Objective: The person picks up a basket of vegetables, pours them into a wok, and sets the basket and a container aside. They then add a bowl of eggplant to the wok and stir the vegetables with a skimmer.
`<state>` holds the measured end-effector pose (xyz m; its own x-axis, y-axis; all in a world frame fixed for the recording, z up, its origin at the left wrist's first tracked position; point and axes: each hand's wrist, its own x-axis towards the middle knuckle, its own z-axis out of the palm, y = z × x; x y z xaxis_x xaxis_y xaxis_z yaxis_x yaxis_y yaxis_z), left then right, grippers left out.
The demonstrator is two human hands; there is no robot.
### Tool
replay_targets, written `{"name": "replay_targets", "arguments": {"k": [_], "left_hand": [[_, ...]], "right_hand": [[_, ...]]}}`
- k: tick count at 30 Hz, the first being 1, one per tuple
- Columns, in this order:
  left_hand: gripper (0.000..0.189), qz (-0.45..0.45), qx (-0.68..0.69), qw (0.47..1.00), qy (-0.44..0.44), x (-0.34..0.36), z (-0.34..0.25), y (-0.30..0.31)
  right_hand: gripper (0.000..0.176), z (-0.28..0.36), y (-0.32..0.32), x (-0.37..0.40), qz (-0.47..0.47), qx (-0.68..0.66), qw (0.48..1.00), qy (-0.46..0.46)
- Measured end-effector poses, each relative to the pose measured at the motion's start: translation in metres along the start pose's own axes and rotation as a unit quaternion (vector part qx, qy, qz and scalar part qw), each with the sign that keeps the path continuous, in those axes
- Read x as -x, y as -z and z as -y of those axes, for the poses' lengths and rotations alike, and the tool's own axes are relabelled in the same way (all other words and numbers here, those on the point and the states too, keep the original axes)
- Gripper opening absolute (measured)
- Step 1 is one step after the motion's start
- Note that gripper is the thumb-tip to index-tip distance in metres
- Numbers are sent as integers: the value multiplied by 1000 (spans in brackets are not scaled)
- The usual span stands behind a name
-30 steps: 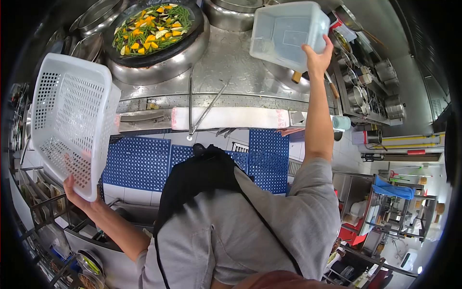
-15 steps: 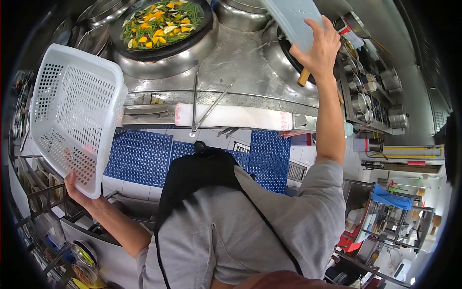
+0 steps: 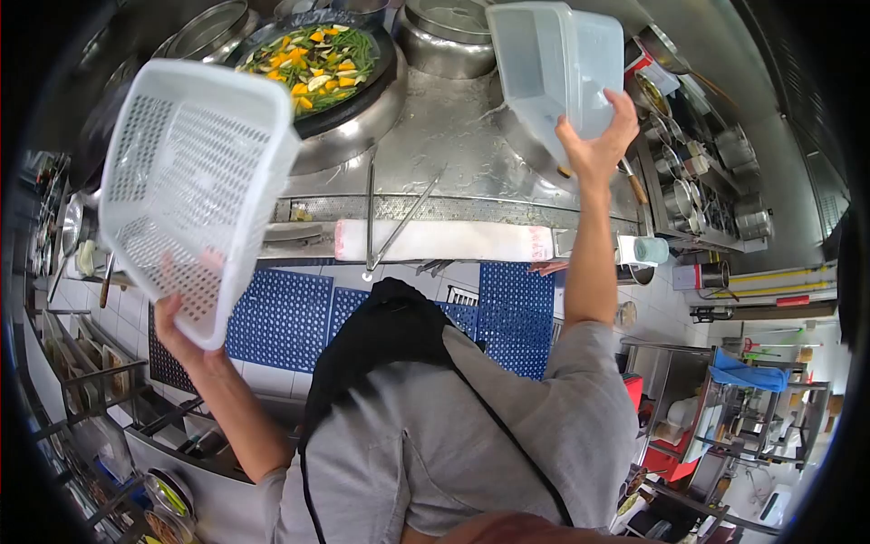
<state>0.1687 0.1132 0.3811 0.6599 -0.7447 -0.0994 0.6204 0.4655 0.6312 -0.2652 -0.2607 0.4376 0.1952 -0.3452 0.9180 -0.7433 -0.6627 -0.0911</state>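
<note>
My left hand [image 3: 186, 331] grips the lower end of a white perforated plastic basket [image 3: 195, 172], tilted with its open side toward me. Its mesh bottom shows no food in it. On the right, my right hand [image 3: 598, 145] holds a translucent plastic tub [image 3: 594, 68] by its side, thumb and fingers spread around the wall. The tub is tipped up over the stove top, its inside partly visible. Beyond the basket, a black wok [image 3: 385, 68] holds green beans, orange pieces and pale slices [image 3: 317, 72]; the basket covers part of its left edge.
A steel pot [image 3: 449, 41] stands at the back of the steel stove top [image 3: 444, 127]. A rolled white towel [image 3: 444, 240] lies along the front ledge, with metal rods in front of it. Pots fill a rack [image 3: 675, 195] at right. Blue mats [image 3: 281, 317] cover the floor.
The basket has moved right and slightly up, nearer the wok. The tub has turned so its open inside now shows, and my right hand has dropped a little.
</note>
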Motion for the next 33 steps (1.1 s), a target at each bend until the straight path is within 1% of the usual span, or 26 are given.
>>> {"name": "replay_targets", "arguments": {"k": [2,3,4,5,6,7,9,11,12,15,18,21,22,24,25,28,31,32,33], "left_hand": [[79,32,0,999,36,-15,23,-32],[78,50,-6,997,55,-24,36,-46],[77,69,-8,995,69,-30,50,-68],[76,89,-10,993,82,-36,65,-92],[74,119,-14,987,106,-45,81,-109],[72,148,-19,980,129,-54,100,-124],[67,156,-11,972,174,-67,140,-157],[64,181,-29,959,217,-82,183,-182],[60,188,-44,956,222,-85,204,-197],[54,203,-80,953,210,-78,256,-234],[48,235,-165,927,243,-59,276,-254],[56,217,-277,897,268,-47,285,-251],[64,222,-297,886,279,-47,283,-244],[72,188,-328,888,264,-57,283,-226],[76,173,-342,888,254,-63,283,-221],[89,95,-317,893,306,-79,277,-219],[100,120,-270,872,391,-89,283,-221],[82,156,-225,867,417,-92,283,-221],[75,177,-218,881,381,-91,285,-218]], "right_hand": [[77,6,-4,19,-60,-26,987,-144],[77,8,-6,31,-89,-39,971,-217],[75,5,-11,47,-129,-124,945,-275],[73,0,-17,63,-169,-209,906,-326],[71,-2,-21,73,-208,-292,856,-372],[69,4,-21,80,-225,-325,818,-418],[66,24,-18,95,-257,-387,730,-501],[64,36,-19,110,-273,-415,678,-542],[62,41,-20,115,-279,-430,651,-560],[62,59,-17,120,-291,-461,606,-579],[62,58,-15,128,-295,-485,599,-566],[61,49,-5,132,-271,-483,632,-542],[61,44,-2,134,-279,-494,612,-550],[61,37,5,138,-294,-516,572,-566],[61,37,7,138,-289,-511,581,-564],[64,40,13,141,-257,-504,604,-561],[65,44,17,140,-223,-535,603,-548],[60,48,14,140,-215,-527,616,-545],[56,57,9,141,-207,-520,628,-542]]}}
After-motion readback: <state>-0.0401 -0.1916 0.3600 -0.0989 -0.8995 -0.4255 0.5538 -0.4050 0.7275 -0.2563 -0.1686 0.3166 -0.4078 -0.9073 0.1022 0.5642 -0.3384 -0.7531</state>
